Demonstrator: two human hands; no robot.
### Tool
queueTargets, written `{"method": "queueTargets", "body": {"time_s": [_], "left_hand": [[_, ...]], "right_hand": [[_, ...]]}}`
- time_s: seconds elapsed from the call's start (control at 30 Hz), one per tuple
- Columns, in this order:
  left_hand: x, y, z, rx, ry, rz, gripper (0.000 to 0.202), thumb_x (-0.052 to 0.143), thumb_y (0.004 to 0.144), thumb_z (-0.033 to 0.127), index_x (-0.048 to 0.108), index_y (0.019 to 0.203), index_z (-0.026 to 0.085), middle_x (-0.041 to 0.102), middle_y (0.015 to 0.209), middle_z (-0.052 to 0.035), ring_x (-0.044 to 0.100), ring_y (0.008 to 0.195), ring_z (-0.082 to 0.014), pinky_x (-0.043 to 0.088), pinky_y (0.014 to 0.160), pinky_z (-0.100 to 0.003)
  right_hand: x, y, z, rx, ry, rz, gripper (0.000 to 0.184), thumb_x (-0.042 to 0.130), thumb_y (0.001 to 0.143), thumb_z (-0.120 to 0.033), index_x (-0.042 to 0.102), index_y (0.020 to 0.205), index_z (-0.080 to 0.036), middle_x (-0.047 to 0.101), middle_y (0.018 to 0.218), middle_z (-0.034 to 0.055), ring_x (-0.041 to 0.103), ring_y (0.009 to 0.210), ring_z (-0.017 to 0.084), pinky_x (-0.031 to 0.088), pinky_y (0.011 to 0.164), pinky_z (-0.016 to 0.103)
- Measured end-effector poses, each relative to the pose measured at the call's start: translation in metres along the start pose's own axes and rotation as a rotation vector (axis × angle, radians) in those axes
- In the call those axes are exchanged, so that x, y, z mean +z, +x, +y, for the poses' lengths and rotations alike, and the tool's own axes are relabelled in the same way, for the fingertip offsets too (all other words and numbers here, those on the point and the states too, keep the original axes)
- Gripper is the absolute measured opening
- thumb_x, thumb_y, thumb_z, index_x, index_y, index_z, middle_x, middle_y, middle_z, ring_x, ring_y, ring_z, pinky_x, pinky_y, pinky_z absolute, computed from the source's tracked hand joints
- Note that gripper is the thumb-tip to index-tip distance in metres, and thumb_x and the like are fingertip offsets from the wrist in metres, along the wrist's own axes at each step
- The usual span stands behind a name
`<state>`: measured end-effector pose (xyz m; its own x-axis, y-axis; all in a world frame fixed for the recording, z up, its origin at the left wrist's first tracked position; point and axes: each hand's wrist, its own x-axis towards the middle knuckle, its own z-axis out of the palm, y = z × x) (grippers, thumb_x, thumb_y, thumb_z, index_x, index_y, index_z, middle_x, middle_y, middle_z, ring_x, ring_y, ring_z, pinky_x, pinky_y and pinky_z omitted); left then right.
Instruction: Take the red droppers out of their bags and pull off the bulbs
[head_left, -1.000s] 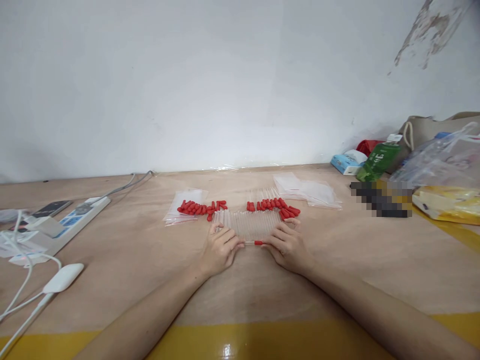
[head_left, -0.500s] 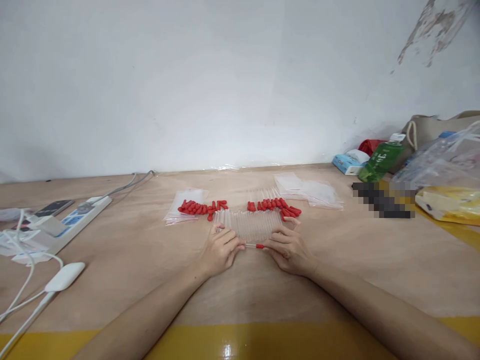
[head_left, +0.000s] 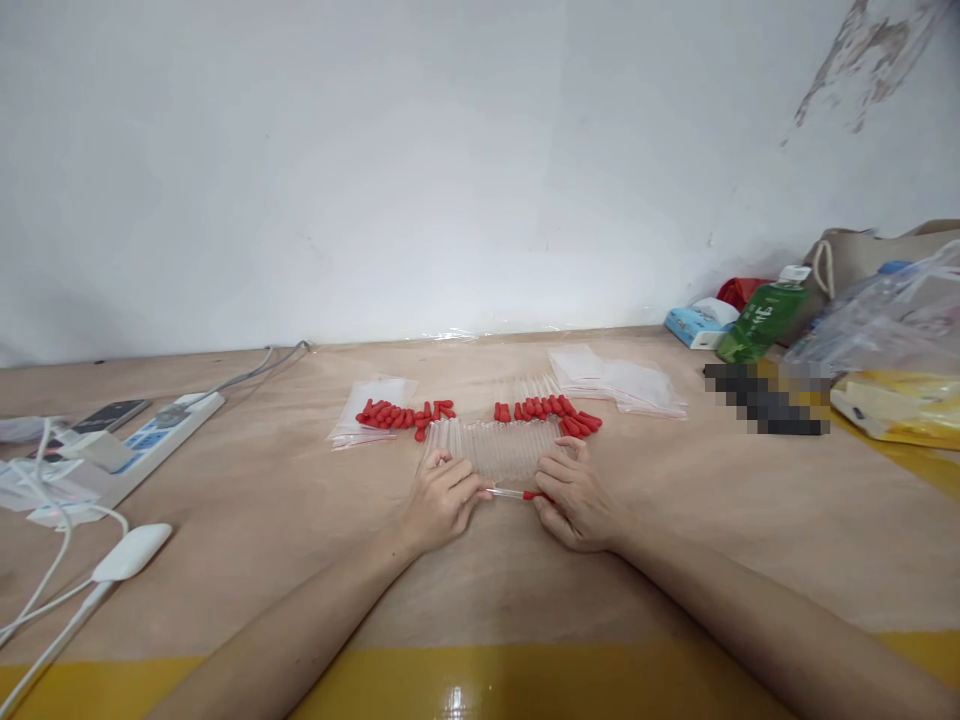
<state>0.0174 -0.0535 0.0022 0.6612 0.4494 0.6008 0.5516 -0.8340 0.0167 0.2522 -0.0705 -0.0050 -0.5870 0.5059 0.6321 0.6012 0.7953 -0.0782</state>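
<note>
Between my hands lies a clear dropper tube (head_left: 510, 493), nearly level, with a red rubber bulb (head_left: 529, 496) at its right end. My left hand (head_left: 448, 500) pinches the tube's left part, and its far end is hidden in the fingers. My right hand (head_left: 576, 500) is closed on the bulb, covering most of it. Just beyond the hands, a row of clear tubes (head_left: 499, 450) lies side by side on the table. Loose red bulbs are heaped behind the row, one group to the left (head_left: 390, 414) and another to the right (head_left: 551, 408).
Clear zip bags lie in a left stack (head_left: 364, 425) and a right stack (head_left: 626, 385). More tubes (head_left: 525, 388) lie farther back. A power strip (head_left: 157, 440) with white cables is at left. A green bottle (head_left: 765, 318), tissue pack (head_left: 694, 328) and plastic bags (head_left: 877, 330) stand at right.
My right hand has shifted slightly right, and more of the clear tube shows between the hands. The bulb has moved right with it. My left hand is almost still.
</note>
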Motion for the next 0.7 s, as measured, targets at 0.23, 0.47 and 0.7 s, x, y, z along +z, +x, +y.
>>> {"method": "queueTargets", "body": {"time_s": [0.23,0.47,0.7], "left_hand": [[0.000,0.001,-0.023,-0.193,-0.039,0.277,0.020,0.043,0.085,0.013,0.058,0.099,0.015,0.051,0.076,-0.0041,0.050,0.071,-0.0135,0.043,0.063,-0.025],[0.011,0.009,-0.037,-0.160,0.086,0.284,0.031,0.041,0.084,0.009,0.054,0.112,0.016,0.052,0.084,-0.0060,0.053,0.077,-0.0141,0.047,0.069,-0.026],[0.016,0.009,-0.038,-0.058,0.230,0.173,0.034,0.040,0.084,0.010,0.050,0.116,0.014,0.059,0.076,-0.0048,0.056,0.069,-0.0146,0.048,0.066,-0.025]], "right_hand": [[-0.004,-0.008,0.021,0.285,0.167,0.270,0.011,0.042,0.082,-0.019,0.053,0.083,-0.018,0.053,0.076,0.0038,0.050,0.074,0.016,0.038,0.073,0.033],[-0.006,0.007,0.053,0.649,0.249,0.447,0.023,0.048,0.077,-0.024,0.061,0.094,-0.018,0.058,0.081,0.0058,0.053,0.074,0.016,0.045,0.066,0.030],[-0.020,0.020,0.117,1.150,0.245,0.256,0.023,0.061,0.062,-0.030,0.063,0.078,-0.015,0.064,0.070,0.0027,0.056,0.063,0.013,0.042,0.058,0.024]]}}
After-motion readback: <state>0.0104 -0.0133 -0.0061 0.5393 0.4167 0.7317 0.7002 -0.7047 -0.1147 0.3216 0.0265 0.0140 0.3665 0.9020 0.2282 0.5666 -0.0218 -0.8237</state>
